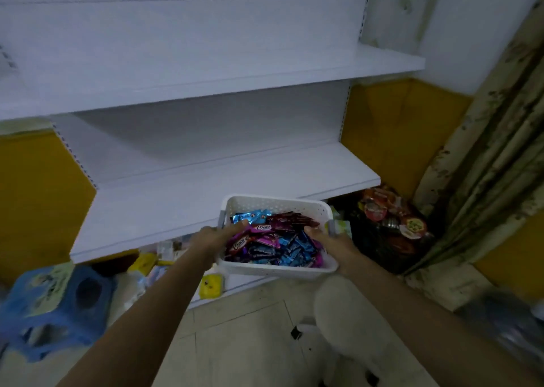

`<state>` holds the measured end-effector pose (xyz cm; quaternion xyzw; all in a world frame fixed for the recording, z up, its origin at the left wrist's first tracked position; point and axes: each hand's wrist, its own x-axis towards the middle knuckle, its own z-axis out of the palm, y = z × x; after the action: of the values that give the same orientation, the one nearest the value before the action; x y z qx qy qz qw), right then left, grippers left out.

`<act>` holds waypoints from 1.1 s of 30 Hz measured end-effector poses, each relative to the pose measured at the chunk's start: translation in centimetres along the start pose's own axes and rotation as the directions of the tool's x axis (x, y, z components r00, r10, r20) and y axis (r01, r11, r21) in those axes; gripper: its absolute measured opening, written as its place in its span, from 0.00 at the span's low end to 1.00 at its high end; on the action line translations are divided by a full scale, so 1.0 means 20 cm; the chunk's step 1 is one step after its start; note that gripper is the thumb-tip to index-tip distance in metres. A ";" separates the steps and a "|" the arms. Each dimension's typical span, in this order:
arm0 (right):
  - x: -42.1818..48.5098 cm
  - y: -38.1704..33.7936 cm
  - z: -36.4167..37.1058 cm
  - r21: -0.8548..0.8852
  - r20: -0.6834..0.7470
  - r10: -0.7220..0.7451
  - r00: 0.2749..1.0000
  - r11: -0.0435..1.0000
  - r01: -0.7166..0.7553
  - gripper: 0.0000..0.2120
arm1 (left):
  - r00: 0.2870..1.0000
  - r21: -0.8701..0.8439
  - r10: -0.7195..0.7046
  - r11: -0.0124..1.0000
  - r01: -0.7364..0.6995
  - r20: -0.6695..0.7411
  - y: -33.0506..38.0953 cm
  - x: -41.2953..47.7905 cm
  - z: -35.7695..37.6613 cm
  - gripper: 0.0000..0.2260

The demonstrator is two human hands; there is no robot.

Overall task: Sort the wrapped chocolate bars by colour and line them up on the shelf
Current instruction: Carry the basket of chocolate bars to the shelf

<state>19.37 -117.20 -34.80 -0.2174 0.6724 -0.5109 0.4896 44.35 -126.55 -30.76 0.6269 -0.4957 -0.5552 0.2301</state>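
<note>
I'm watching both hands holding a white perforated basket (276, 270) at the front edge of the lower shelf (176, 198). Its far end is overlapping that edge, and I cannot tell whether it is resting on the shelf or hanging just off it.

The basket is carrying a loose, unsorted heap of wrapped chocolate bars. Pink "Choco" bars (259, 230) are lying on the left side of the heap, and blue bars (295, 251) are piling up through the middle and right. A few more blue ones are showing at the end nearest the shelf, and dark maroon bars (293, 219) are sitting beside those. None of the bars are lying on the lower shelf, and the upper shelf (206, 71) above it is showing only white board.

The left hand (219, 233) is gripping the basket's left side, its fingers held together, hooking over the rim and touching the pink wrappers. The right hand (323, 238) is gripping the right side the same way, fingers curling over the rim beside the grey handle (331, 227). The blur is hiding both thumbs.

Below the lower shelf, a yellow packet (210, 285) is lying among other blurred goods. Left of the shelf and lower down, a blue plastic stool (59, 307) is standing on the floor. Right of the shelf's end, a dark bag (388, 233) is holding round-lidded cups.
</note>
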 end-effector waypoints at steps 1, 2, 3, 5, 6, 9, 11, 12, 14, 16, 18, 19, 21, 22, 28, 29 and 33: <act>0.05 0.01 0.01 0.026 -0.037 0.005 0.999 1.000 -0.004 0.39 | 1.000 0.002 -0.007 1.000 0.007 0.020 0.02 0.08 0.01 0.45; 0.09 0.01 0.01 0.044 -0.067 0.009 0.998 0.999 -0.006 0.38 | 0.999 0.000 -0.010 1.000 0.010 0.050 0.04 0.16 0.02 0.44; 0.14 0.00 0.01 0.053 -0.089 0.017 0.996 0.999 -0.013 0.38 | 0.997 0.003 -0.011 1.000 0.011 0.082 0.06 0.23 0.03 0.43; 0.23 -0.02 0.00 0.064 -0.118 0.042 0.992 0.997 -0.035 0.39 | 0.993 0.034 -0.012 0.999 0.008 0.114 0.12 0.36 0.08 0.41; 0.28 -0.03 -0.01 0.064 -0.133 0.061 0.989 0.997 -0.053 0.40 | 0.992 0.045 -0.016 0.999 0.010 0.127 0.14 0.43 0.11 0.40; 0.45 -0.08 -0.05 0.078 -0.182 0.108 0.977 0.992 -0.095 0.39 | 0.983 0.046 -0.037 0.999 0.029 0.181 0.23 0.62 0.21 0.35; 0.57 -0.14 -0.08 0.120 -0.179 0.118 0.977 0.988 -0.098 0.34 | 0.975 0.043 -0.041 0.999 0.033 0.220 0.30 0.72 0.27 0.36; 0.65 -0.17 -0.09 0.141 -0.173 0.121 0.978 0.985 -0.097 0.30 | 0.970 0.033 -0.043 0.999 0.036 0.237 0.34 0.78 0.29 0.37; 0.79 -0.25 -0.09 0.157 -0.182 0.128 0.975 0.983 -0.100 0.24 | 0.964 0.018 -0.049 0.999 0.046 0.263 0.42 0.90 0.33 0.38; 0.92 -0.32 -0.08 0.133 -0.206 0.122 0.971 0.986 -0.096 0.29 | 0.963 0.008 -0.052 0.999 0.051 0.265 0.50 1.03 0.34 0.34; 1.03 -0.39 -0.06 0.144 -0.210 0.112 0.971 0.986 -0.082 0.34 | 0.967 0.009 -0.044 0.999 0.043 0.252 0.58 1.15 0.36 0.29; 1.08 -0.42 -0.05 0.162 -0.206 0.104 0.973 0.984 -0.071 0.34 | 0.967 0.015 -0.044 0.999 0.042 0.253 0.62 1.21 0.36 0.27; 1.18 -0.48 -0.04 0.146 -0.215 0.102 0.971 0.987 -0.072 0.34 | 0.962 0.027 -0.050 0.999 0.044 0.268 0.68 1.33 0.38 0.25; 1.24 -0.50 -0.04 0.148 -0.222 0.113 0.968 0.986 -0.081 0.34 | 0.959 0.035 -0.055 0.998 0.047 0.278 0.71 1.39 0.39 0.24; 1.50 -0.60 -0.04 0.230 -0.328 0.123 0.937 0.972 -0.047 0.36 | 0.944 0.050 -0.043 0.998 0.028 0.327 0.87 1.72 0.50 0.22; 1.54 -0.60 -0.04 0.210 -0.351 0.104 0.931 0.977 -0.030 0.36 | 0.946 0.056 -0.022 0.998 0.004 0.322 0.88 1.78 0.53 0.21; 1.64 -0.59 -0.09 0.236 -0.404 0.112 0.908 0.972 -0.014 0.31 | 0.954 0.113 0.060 0.989 -0.097 0.294 0.88 1.92 0.65 0.18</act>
<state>1.34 -146.94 -38.56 -0.0244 0.7045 -0.6030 0.3736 21.75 -163.96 -37.59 0.5319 -0.5828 -0.5989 0.1367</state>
